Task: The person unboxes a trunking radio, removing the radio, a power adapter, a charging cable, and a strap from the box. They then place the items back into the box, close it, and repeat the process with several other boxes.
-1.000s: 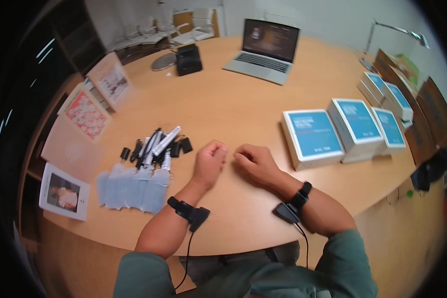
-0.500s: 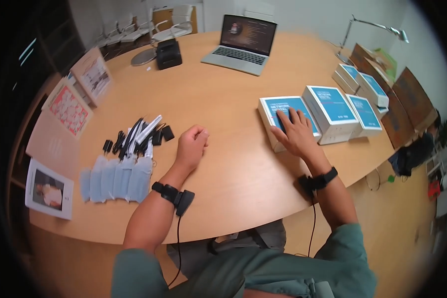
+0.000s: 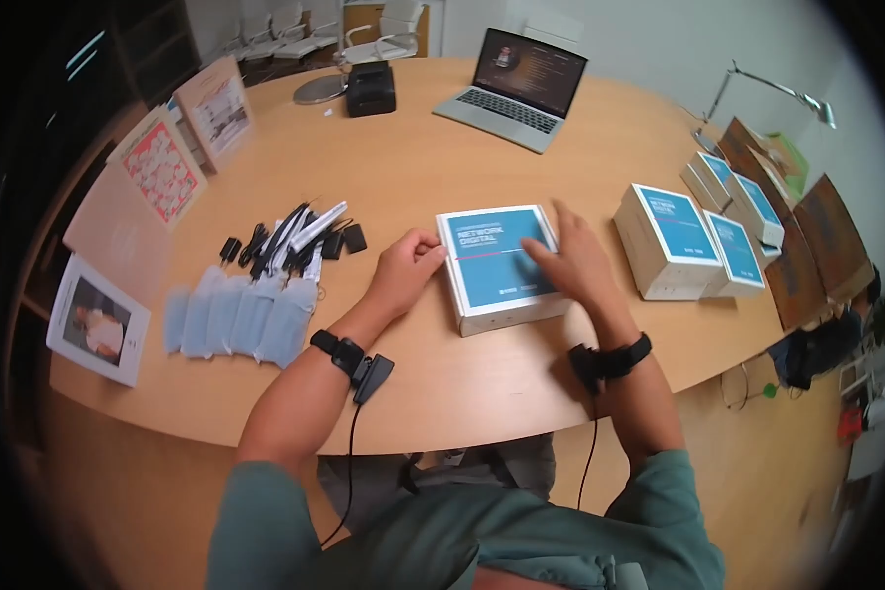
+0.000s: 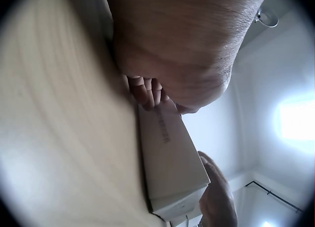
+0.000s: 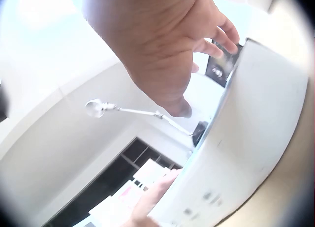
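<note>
A white box with a blue "NETWORK DIGITAL" top [image 3: 501, 270] lies flat on the table in front of the person, between both hands. My left hand [image 3: 401, 275] is at its left side; the left wrist view shows loosely curled fingertips [image 4: 142, 96] right against the white side wall [image 4: 170, 155]. Over the box's right edge, my right hand [image 3: 580, 261] has its fingers spread and its thumb reaching above the blue top. From the right wrist, the thumb [image 5: 182, 109] appears apart from the box, with the fingers beyond its far edge.
More blue-topped boxes [image 3: 669, 236] stand at right, beside brown cardboard [image 3: 831, 231]. Dark cables and adapters [image 3: 290, 241] lie at left, above several pale blue pouches [image 3: 241, 320]. Picture boards [image 3: 155, 167] line the left edge. A laptop [image 3: 516, 93] sits at the back.
My right hand went right to the nearest blue-topped box, and that box now lies further left, in front of the person. My left hand now reaches the box's left side.
</note>
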Demonstrator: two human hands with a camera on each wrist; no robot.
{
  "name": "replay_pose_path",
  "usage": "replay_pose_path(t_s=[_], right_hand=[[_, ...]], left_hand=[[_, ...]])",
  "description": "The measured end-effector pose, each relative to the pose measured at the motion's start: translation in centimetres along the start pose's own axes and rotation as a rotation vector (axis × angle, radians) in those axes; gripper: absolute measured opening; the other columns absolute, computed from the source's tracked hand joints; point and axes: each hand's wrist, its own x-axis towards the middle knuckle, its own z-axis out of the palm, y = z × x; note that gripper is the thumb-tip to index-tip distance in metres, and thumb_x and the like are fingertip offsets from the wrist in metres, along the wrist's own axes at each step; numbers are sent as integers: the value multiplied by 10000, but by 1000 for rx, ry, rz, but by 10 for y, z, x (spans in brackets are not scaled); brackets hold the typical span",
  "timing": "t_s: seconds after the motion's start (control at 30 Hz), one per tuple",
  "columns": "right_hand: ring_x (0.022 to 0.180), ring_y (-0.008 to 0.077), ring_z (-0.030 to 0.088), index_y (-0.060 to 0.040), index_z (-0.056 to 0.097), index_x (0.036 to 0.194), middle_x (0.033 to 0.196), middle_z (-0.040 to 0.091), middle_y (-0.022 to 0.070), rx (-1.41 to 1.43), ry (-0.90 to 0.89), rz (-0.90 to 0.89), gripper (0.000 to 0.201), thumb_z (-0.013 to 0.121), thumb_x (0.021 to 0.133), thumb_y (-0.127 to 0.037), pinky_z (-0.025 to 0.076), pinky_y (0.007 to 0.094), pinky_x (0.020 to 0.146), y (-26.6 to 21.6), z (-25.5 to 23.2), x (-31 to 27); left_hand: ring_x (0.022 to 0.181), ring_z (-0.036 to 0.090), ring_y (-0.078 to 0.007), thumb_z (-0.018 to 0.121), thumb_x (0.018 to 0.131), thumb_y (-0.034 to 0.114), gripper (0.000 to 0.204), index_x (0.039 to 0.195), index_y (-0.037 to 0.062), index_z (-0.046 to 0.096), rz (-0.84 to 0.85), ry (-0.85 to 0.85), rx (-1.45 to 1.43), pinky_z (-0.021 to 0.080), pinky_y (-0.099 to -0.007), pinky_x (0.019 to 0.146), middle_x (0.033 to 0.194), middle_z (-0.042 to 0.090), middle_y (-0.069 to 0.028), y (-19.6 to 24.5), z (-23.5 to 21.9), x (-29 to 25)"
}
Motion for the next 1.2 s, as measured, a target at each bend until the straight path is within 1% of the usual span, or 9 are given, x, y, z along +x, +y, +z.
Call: replay_pose_path(t_s=[0.07, 0.2, 0.3, 0.47, 0.53, 0.73, 0.93, 1.0, 1.2], right_hand=[[1237, 425, 690, 42, 544, 1518, 1338, 687, 321, 209, -370, 136, 751, 743, 999, -463, 547, 478, 1076, 32, 6, 16], [1283, 334, 684, 30, 490, 1580, 1370, 686, 271, 432, -258, -67, 700, 707, 1051, -374, 559, 432, 1060, 39, 21, 12], [1373, 274, 620, -58, 244, 1735, 1634, 506, 194, 1240, -385, 171, 752, 614, 1094, -191, 515, 370, 1142, 26, 7, 9], [1412, 314, 593, -120, 178, 1757, 1661, 441, 210, 1433, -279, 336, 782, 581, 1087, -95, 558, 412, 1132, 35, 32, 8], [1417, 333, 594, -111, 169, 1755, 1624, 476, 218, 1598, -216, 363, 787, 595, 1092, -130, 559, 413, 1148, 21, 23, 2], [1408, 261, 608, -51, 285, 1715, 1585, 547, 178, 1656, -253, 372, 638, 532, 1159, -241, 546, 380, 1148, 54, 34, 8], [1437, 230, 576, -55, 269, 1741, 1598, 552, 151, 1638, -234, 378, 633, 470, 1199, -311, 508, 352, 1177, 57, 42, 9], [1426, 222, 578, -54, 278, 1737, 1589, 560, 147, 1657, -255, 342, 630, 467, 1201, -327, 500, 351, 1177, 54, 43, 7], [1328, 217, 626, -98, 312, 1719, 1513, 598, 148, 1513, -375, 310, 611, 475, 1169, -306, 533, 356, 1083, 50, 46, 3]], left_hand=[[898, 623, -91, 703, 1092, 224, 226, 1162, 9, 711, -37, -21, 43, 529, -268, 820, 992, 712, -13, 8, 1, -1], [964, 621, -106, 710, 1094, 259, 256, 1165, 20, 656, -79, -30, 60, 533, -294, 870, 1017, 678, -18, 16, -1, -1], [1171, 689, -224, 697, 1094, 305, 432, 1356, -2, 541, 9, 1, -54, 564, -379, 1006, 1270, 695, -148, 9, 5, 2], [1366, 616, -254, 753, 1048, 234, 661, 1594, 22, 446, -17, -1, 43, 498, -399, 1152, 1494, 619, -203, 49, 4, -4], [1429, 566, -353, 819, 958, 192, 700, 1575, 52, 519, 597, -182, 512, 461, -456, 1206, 1502, 611, -198, 76, -1, -7], [1401, 574, -446, 882, 792, 96, 716, 1463, 50, 635, 697, -257, 894, 506, -498, 1183, 1529, 587, -214, 99, 17, -18], [1075, 774, -370, 802, 846, 40, 382, 1223, 38, 740, 934, -186, 829, 646, -440, 911, 1112, 768, -194, 102, 7, -11], [788, 766, -326, 773, 906, 15, 214, 1120, 13, 771, 824, -66, 721, 615, -375, 734, 931, 778, -146, 112, 1, -16], [692, 621, -79, 716, 1050, 64, 110, 1143, 13, 745, 513, 251, 529, 505, -264, 640, 849, 725, -6, 134, -27, -22]])
